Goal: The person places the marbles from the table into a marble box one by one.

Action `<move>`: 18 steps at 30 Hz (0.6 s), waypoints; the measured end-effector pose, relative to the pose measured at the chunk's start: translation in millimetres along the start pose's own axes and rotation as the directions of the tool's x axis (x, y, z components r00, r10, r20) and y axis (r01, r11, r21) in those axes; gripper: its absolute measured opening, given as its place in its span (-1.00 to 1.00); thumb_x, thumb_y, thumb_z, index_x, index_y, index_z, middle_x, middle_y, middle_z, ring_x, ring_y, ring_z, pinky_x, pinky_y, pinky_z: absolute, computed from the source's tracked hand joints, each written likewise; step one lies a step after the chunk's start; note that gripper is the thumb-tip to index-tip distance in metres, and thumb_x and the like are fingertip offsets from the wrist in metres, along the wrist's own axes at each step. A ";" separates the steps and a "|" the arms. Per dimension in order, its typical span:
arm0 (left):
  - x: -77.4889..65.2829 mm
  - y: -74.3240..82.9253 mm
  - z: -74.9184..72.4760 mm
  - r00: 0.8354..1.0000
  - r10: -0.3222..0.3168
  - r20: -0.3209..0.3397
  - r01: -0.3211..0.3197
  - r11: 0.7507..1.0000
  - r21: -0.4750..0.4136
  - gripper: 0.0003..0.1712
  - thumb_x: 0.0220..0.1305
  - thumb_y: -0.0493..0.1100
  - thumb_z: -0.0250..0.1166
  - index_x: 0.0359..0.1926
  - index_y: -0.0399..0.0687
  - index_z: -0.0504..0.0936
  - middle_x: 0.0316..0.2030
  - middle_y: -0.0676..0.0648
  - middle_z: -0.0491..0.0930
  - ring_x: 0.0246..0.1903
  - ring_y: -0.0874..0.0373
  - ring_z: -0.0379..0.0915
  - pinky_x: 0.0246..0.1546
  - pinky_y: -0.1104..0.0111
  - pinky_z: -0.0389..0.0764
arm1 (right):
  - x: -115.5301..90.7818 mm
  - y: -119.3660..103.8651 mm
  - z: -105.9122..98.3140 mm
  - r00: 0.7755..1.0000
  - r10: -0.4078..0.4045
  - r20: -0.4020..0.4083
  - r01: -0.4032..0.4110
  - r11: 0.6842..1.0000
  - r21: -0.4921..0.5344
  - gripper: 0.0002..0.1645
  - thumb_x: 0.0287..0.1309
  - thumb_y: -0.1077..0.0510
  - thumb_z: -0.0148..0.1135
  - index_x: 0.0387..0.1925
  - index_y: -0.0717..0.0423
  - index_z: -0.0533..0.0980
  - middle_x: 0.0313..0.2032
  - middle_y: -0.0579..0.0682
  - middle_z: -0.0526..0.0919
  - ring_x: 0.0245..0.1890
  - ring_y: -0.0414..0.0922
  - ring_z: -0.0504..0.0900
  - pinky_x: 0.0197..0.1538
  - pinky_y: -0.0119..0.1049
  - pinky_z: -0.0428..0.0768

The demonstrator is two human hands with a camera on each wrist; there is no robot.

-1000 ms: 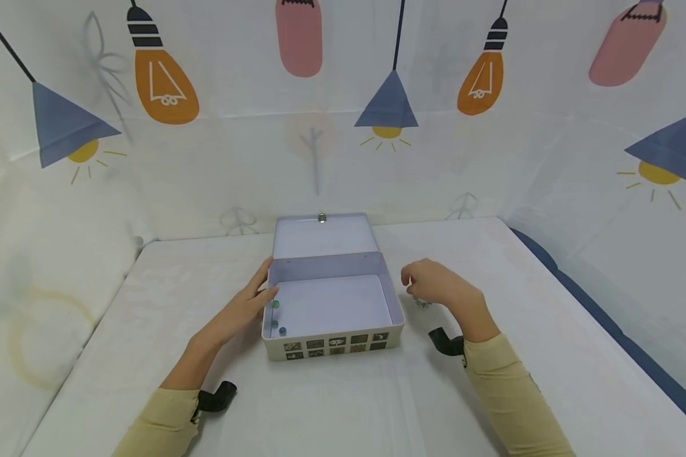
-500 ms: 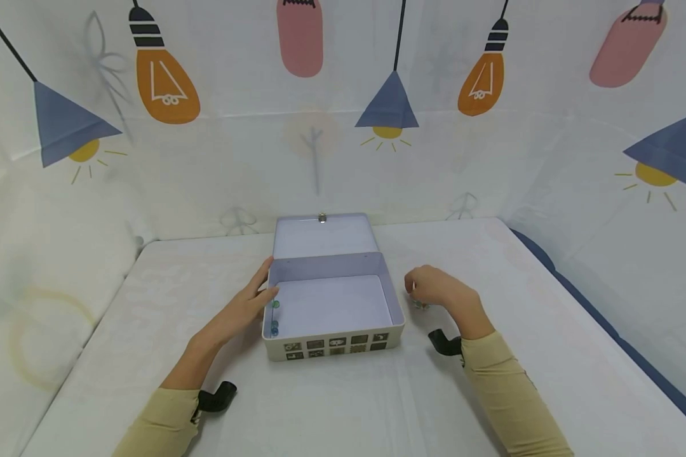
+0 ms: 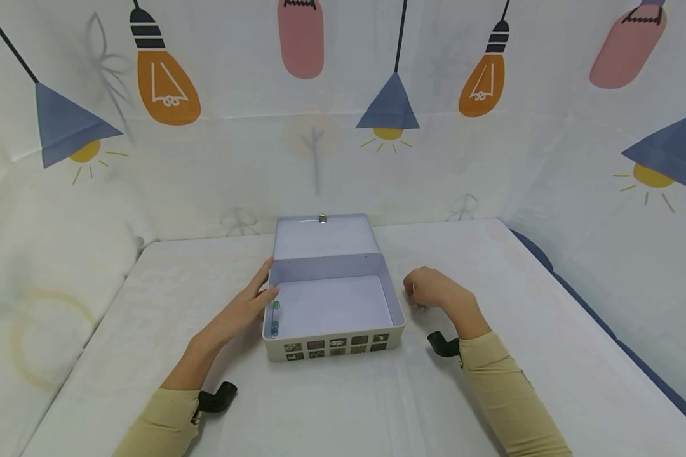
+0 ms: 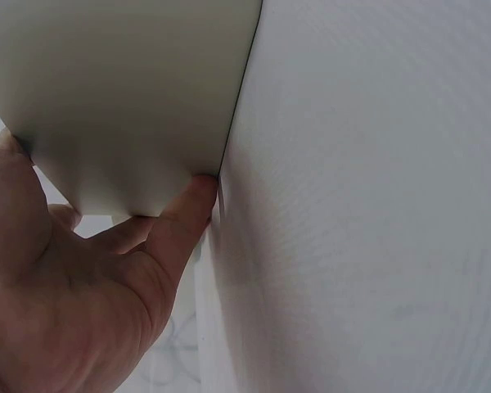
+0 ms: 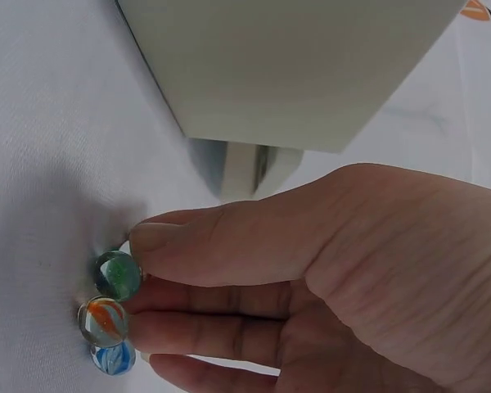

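A pale tin box, lid raised, stands in the head view with several small glass marbles along its inner left side. My left hand holds its left wall, the thumb at the rim and the fingers against the outside, as the left wrist view also shows. Right of the box, my right hand reaches down to the cloth with bent fingers. In the right wrist view its thumb and fingertips close at a green marble. An orange-swirled marble and a blue one lie beside it, near the other fingertips.
A white cloth covers the table. The upright lid with a metal clasp rises at the box's back. Behind hangs a white curtain printed with lamps and bulbs.
My right hand has shifted slightly down and settled over the marbles on the cloth. Inside the box, a blue marble has rolled to the left wall. My left hand stays in place.
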State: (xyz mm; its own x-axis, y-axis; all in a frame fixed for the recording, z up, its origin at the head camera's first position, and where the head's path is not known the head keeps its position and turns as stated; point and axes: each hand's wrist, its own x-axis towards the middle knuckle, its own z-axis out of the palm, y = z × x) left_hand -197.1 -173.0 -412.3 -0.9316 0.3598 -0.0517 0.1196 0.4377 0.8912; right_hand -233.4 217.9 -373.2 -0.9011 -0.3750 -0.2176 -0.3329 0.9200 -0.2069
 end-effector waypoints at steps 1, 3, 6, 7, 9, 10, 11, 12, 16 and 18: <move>-0.1 0.2 0.0 1.000 -0.001 -0.001 0.001 1.000 0.002 -0.24 0.30 0.34 -0.09 0.33 0.73 -0.37 0.47 0.00 -0.37 0.41 -0.27 -0.20 0.24 -0.27 0.06 | -0.4 0.1 -0.3 1.000 -0.004 -0.001 0.004 1.000 0.003 -0.73 -0.09 0.46 0.01 -0.46 0.14 0.59 -0.58 -0.07 0.55 -0.57 -0.17 0.45 -0.48 -0.37 0.41; -0.1 0.6 0.0 1.000 -0.004 -0.001 0.004 1.000 0.003 -0.26 0.30 0.33 -0.09 0.31 0.76 -0.37 0.47 0.00 -0.37 0.41 -0.27 -0.20 0.24 -0.28 0.05 | -1.0 0.6 -0.8 1.000 -0.011 -0.008 0.012 1.000 0.006 -0.73 -0.09 0.46 0.02 -0.47 0.15 0.59 -0.57 -0.07 0.56 -0.56 -0.17 0.46 -0.47 -0.37 0.41; -0.2 0.3 0.0 1.000 -0.004 -0.001 0.004 1.000 0.001 -0.27 0.33 0.30 -0.09 0.31 0.76 -0.37 0.47 0.02 -0.37 0.41 -0.26 -0.20 0.25 -0.28 0.04 | -0.7 1.4 -1.2 0.999 -0.025 -0.024 0.025 1.000 0.008 -0.75 -0.08 0.44 0.03 -0.45 0.16 0.60 -0.53 -0.06 0.58 -0.53 -0.17 0.47 -0.44 -0.37 0.44; -0.2 0.1 -0.1 1.000 -0.002 -0.001 0.002 1.000 0.001 -0.27 0.33 0.30 -0.09 0.31 0.76 -0.36 0.47 0.02 -0.37 0.41 -0.26 -0.20 0.25 -0.28 0.03 | -0.3 1.8 -1.2 0.999 -0.029 -0.031 0.029 1.000 0.006 -0.75 -0.08 0.44 0.03 -0.44 0.17 0.60 -0.51 -0.05 0.59 -0.52 -0.17 0.48 -0.43 -0.36 0.45; -2.0 3.8 -0.4 1.000 -0.002 0.003 0.002 1.000 -0.005 -0.26 0.33 0.29 -0.09 0.32 0.73 -0.36 0.47 0.02 -0.37 0.41 -0.26 -0.20 0.25 -0.27 0.03 | 0.1 2.3 -1.8 0.998 -0.037 -0.043 0.037 0.999 0.001 -0.75 -0.07 0.42 0.03 -0.42 0.17 0.61 -0.47 -0.03 0.62 -0.48 -0.16 0.50 -0.40 -0.34 0.47; -3.6 7.6 -0.7 1.000 -0.003 0.008 0.003 1.000 -0.008 -0.25 0.34 0.28 -0.09 0.34 0.70 -0.37 0.47 0.01 -0.37 0.41 -0.27 -0.21 0.26 -0.27 0.02 | 0.3 2.5 -2.3 0.998 -0.044 -0.051 0.044 0.999 -0.004 -0.74 -0.07 0.42 0.03 -0.41 0.17 0.61 -0.45 -0.02 0.63 -0.47 -0.15 0.51 -0.38 -0.33 0.49; -5.0 10.7 -0.8 1.000 -0.003 0.010 0.003 1.000 -0.011 -0.24 0.34 0.28 -0.08 0.35 0.67 -0.37 0.47 0.00 -0.37 0.41 -0.27 -0.21 0.26 -0.27 0.01 | 0.3 2.4 -2.7 0.997 -0.049 -0.058 0.048 0.999 -0.006 -0.74 -0.07 0.42 0.03 -0.40 0.18 0.61 -0.42 -0.01 0.64 -0.45 -0.14 0.51 -0.37 -0.31 0.50; -5.0 10.6 -0.9 1.000 -0.001 0.011 0.001 1.000 -0.010 -0.24 0.34 0.27 -0.08 0.35 0.67 -0.37 0.47 0.00 -0.37 0.41 -0.27 -0.21 0.26 -0.27 0.01 | 0.1 2.2 -3.3 0.996 -0.053 -0.066 0.053 0.999 -0.006 -0.73 -0.07 0.42 0.03 -0.39 0.18 0.61 -0.40 0.00 0.64 -0.42 -0.14 0.52 -0.35 -0.30 0.51; -2.5 5.5 -0.7 1.000 0.001 0.006 -0.001 1.000 -0.005 -0.24 0.36 0.23 -0.09 0.38 0.61 -0.37 0.47 0.01 -0.37 0.41 -0.27 -0.21 0.26 -0.26 0.04 | -1.4 0.6 -5.9 0.993 -0.066 -0.097 0.067 0.998 0.011 -0.73 -0.05 0.42 0.01 -0.39 0.18 0.61 -0.37 0.01 0.65 -0.38 -0.12 0.52 -0.32 -0.27 0.53; 1.3 -2.7 -0.2 1.000 0.007 -0.001 -0.007 1.000 0.003 -0.24 0.37 0.22 -0.09 0.38 0.60 -0.38 0.47 0.04 -0.37 0.41 -0.27 -0.20 0.25 -0.27 0.05 | -2.3 -0.3 -7.5 0.991 -0.069 -0.112 0.072 0.997 0.022 -0.73 -0.03 0.41 0.01 -0.38 0.18 0.61 -0.36 0.01 0.64 -0.37 -0.12 0.52 -0.32 -0.27 0.52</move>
State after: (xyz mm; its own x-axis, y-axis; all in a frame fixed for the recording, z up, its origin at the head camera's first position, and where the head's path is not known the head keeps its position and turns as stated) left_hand -198.7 -173.9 -414.6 -0.9310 0.3622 -0.0446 0.1274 0.4371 0.8903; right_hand -233.3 219.3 -365.5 -0.9015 -0.4224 -0.0947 -0.3905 0.8879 -0.2432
